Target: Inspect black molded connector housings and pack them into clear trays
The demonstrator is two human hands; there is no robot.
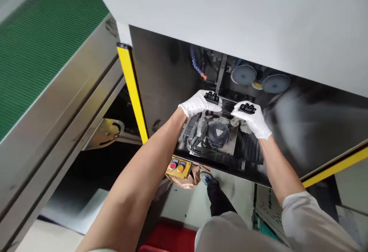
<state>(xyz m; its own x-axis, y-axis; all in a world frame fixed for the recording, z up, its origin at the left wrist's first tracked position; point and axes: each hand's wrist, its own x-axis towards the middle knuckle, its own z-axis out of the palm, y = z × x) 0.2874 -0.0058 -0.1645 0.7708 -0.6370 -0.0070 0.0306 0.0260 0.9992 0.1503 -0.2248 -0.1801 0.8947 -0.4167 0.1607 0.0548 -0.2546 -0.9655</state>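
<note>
White gloves cover both of my hands inside the machine's opening. My left hand (200,103) grips a small black part (212,96) with bumps along its top. A similar black part (247,108), with cut-outs in it, is held in my right hand (253,118). The two hands are apart, with a gap between the fingertips. Below them sits a machine unit with a round dark cap (218,134) bearing a pale triangle label. Behind the hands are two grey round discs, the left disc (243,74) and the right disc (276,83). The fingers' undersides are hidden.
Yellow bars, left (132,91) and right (336,163), flank the opening. A yellow button box (178,167) with red and orange buttons hangs at its front edge. A green ribbed conveyor belt (51,45) runs at left. Near my feet is a red container (172,236).
</note>
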